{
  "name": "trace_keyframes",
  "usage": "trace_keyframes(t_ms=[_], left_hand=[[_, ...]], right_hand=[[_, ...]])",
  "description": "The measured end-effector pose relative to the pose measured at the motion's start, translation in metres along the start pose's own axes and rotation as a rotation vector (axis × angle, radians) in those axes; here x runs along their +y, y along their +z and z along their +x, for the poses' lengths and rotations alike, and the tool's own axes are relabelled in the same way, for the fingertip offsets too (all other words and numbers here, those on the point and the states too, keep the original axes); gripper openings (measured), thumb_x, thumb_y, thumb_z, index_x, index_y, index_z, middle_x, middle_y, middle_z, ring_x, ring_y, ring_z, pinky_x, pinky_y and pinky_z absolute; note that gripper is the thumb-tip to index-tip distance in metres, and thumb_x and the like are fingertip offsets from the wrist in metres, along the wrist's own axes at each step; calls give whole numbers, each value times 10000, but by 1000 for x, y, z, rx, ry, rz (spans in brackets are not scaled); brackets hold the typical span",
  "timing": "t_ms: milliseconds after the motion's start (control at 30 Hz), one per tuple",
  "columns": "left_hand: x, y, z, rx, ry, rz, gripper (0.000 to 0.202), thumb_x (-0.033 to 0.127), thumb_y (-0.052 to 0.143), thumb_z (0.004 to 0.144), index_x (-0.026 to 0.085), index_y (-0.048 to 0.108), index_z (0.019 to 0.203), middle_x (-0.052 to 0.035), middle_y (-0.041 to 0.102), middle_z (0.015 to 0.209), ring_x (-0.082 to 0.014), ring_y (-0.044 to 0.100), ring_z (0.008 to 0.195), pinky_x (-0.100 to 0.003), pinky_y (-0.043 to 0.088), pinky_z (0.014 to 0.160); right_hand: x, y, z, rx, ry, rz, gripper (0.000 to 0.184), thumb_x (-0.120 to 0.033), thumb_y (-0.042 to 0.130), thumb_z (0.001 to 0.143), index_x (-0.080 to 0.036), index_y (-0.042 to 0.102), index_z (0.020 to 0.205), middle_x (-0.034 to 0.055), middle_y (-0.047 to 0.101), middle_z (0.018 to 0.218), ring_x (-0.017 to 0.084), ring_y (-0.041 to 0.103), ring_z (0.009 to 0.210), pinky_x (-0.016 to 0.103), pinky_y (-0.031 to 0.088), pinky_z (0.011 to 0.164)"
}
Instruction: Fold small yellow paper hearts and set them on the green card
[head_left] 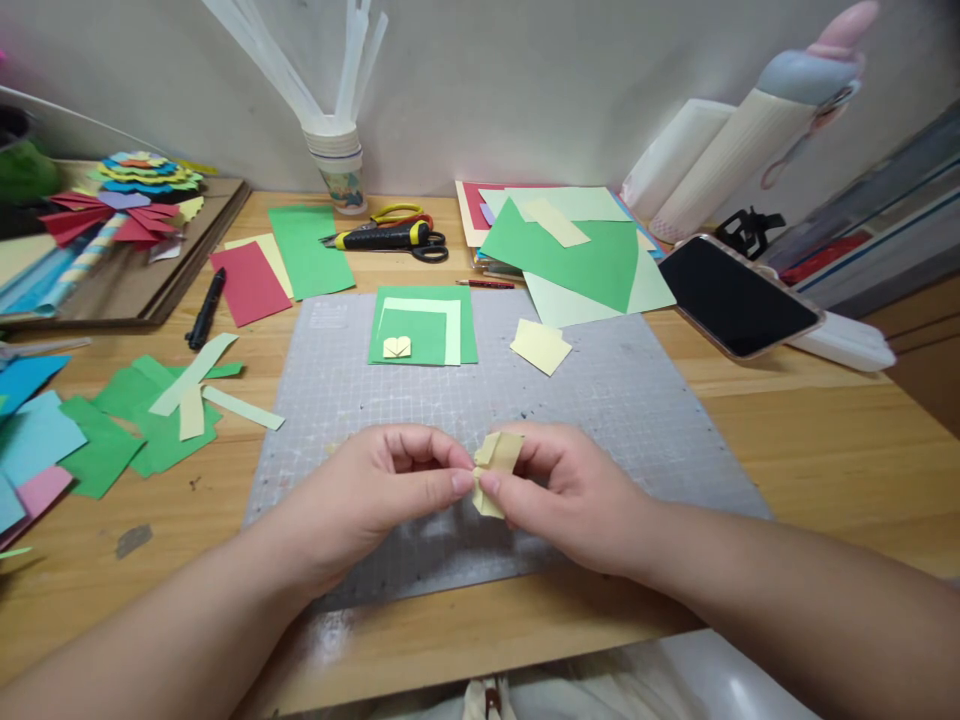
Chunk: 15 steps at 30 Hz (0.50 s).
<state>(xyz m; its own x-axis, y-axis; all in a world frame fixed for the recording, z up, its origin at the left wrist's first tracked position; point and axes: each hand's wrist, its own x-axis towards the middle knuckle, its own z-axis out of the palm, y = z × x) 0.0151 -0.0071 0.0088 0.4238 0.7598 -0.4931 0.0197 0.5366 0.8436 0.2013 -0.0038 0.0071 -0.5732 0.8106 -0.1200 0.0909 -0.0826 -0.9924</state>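
Note:
Between both hands is a small folded piece of pale yellow paper (501, 455), held just above the grey cutting mat (330, 400). My left hand (401, 475) pinches its left edge with thumb and forefinger. My right hand (566, 490) grips the right side, thumb in front and fingers behind. Beyond them, a small folded yellow paper heart (397, 347) lies on stacked green and pale green squares (424, 330). To the right of that stack rests a flat pale yellow paper piece (541, 346).
Green scraps (105, 445) and strips lie left of the mat. Scissors (429, 247) and a yellow-black cutter (382, 236) sit at the back, near a paper cup (341, 175) of straws. Coloured sheets (577, 255) are piled back right, beside a phone (739, 295). A black pen (206, 308) lies left.

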Motion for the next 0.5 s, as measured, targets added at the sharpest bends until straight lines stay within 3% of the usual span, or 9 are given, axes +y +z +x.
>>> trace_keyframes(t_ms=[300,500], left_hand=[[0,1,0,-21,7,37,180,319,741,710,173,635,715,39,543,622,-94,410,575,-224,297,555],[2,1,-3,-105,97,24,200,340,576,859,178,584,742,37,485,617,-111,415,616,-245,324,605]], right_hand=[[0,-1,-2,-27,6,-6,218,-153,530,829,-175,460,624,-49,423,605,71,367,554,202,321,514],[1,-1,0,-52,133,206,137,-242,545,836,-175,549,716,-23,513,649,84,451,553,201,413,501]])
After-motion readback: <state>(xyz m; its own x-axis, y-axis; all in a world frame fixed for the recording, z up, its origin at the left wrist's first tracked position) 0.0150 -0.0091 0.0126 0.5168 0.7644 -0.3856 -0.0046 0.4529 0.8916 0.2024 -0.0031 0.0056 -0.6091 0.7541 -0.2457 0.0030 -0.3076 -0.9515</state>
